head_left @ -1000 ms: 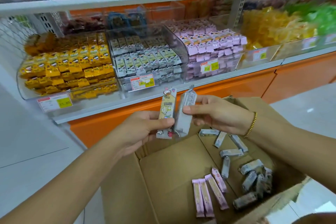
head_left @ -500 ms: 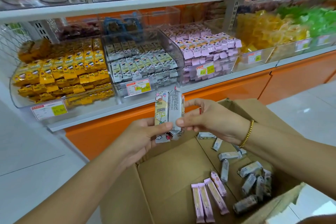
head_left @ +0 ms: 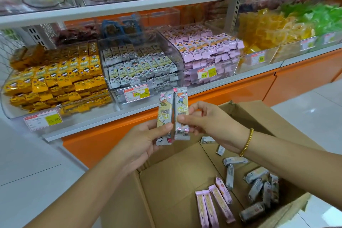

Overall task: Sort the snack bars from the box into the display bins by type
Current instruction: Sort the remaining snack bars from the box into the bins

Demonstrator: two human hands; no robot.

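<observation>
The left hand pinches one grey bar. The right hand pinches a second grey bar. The two bars stand up side by side, touching, above the box. In the box lie four pink bars and about nine loose grey bars. On the shelf behind sit three clear bins: the yellow bin, the grey bin and the pink bin. The right arm hides part of the box.
</observation>
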